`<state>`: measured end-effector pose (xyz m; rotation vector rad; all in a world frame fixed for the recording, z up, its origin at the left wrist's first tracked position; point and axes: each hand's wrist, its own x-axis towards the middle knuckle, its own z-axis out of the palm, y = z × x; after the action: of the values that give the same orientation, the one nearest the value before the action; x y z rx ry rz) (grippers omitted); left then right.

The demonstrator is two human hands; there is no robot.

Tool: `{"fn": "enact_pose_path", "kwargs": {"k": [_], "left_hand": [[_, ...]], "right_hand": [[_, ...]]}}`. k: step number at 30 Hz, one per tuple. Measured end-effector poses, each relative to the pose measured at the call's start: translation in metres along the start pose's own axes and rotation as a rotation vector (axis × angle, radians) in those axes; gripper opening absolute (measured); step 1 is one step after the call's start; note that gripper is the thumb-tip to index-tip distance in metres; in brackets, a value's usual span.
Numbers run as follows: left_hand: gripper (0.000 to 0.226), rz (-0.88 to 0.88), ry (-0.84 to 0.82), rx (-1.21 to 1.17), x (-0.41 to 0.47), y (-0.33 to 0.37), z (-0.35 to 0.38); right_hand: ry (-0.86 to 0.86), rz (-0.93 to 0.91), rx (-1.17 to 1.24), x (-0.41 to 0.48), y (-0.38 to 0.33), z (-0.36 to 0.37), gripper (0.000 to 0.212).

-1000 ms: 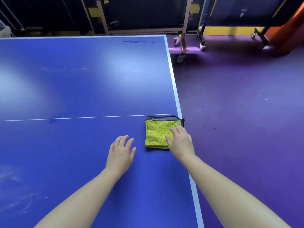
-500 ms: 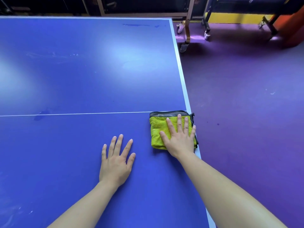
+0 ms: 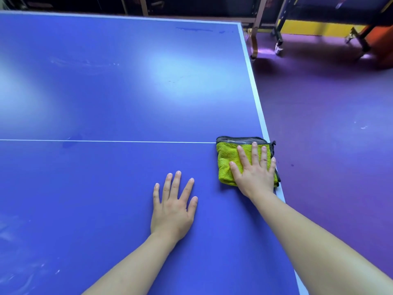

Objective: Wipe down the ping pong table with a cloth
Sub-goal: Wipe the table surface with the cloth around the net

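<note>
1. Fingers (image 3: pixel 255 155), right hand (image 3: pixel 256 177): straight, slightly spread, lying flat on top of the cloth. Nothing is gripped or pinched, and the palm covers the cloth's near right part.
2. Cloth (image 3: pixel 226 165): yellow-green terry, folded to a small rectangle, with a grey layer showing along the far and right sides. It lies flat on the table at the right edge. Its far side meets the end of the line, and its right side reaches the border.
3. Fingers (image 3: pixel 176 184), left hand (image 3: pixel 172 211): straight and fanned, palm down on the bare table. The hand holds nothing. It is to the left of the cloth and apart from it.
4. Table (image 3: pixel 127 92): blue top with broad glare patches on the far half.
5. Line (image 3: pixel 127 141): thin and white, running across the top from the left edge of the view to the cloth.
6. Border (image 3: pixel 255 99): white strip along the right and far edges.
7. Marks: a dark blotch (image 3: pixel 72 142) on the line, a dark streak (image 3: pixel 191 29) near the far edge, pale smears (image 3: pixel 80 62) on the far half, and more smears (image 3: pixel 21 273) at the near left.
8. Floor (image 3: pixel 329 135): purple, to the right of the table.
9. Frames (image 3: pixel 254 39): metal legs on casters, standing beyond the far right corner.
10. Orange object (image 3: pixel 385 45): at the far right, cut off by the view's edge.
</note>
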<state>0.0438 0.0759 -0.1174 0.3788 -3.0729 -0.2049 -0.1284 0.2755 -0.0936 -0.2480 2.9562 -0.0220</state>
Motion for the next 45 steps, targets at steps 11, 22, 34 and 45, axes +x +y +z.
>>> {"fn": "enact_pose_path", "kwargs": {"k": [11, 22, 34, 45], "left_hand": [[0.064, -0.133, -0.019, 0.042, 0.01, -0.123, -0.019], [0.066, -0.174, -0.044, 0.016, 0.008, -0.126, -0.022], [0.054, -0.008, -0.012, -0.078, 0.022, -0.156, -0.035], [0.054, -0.137, -0.128, -0.007, 0.01, -0.379, -0.094]], "right_hand": [[-0.034, -0.042, 0.054, -0.021, -0.11, 0.005, 0.07], [-0.088, -0.084, 0.094, -0.01, -0.139, -0.003, 0.07], [-0.038, -0.007, 0.029, -0.027, -0.204, 0.006, 0.066], [-0.041, 0.006, 0.036, -0.076, -0.386, 0.019, 0.067]]}}
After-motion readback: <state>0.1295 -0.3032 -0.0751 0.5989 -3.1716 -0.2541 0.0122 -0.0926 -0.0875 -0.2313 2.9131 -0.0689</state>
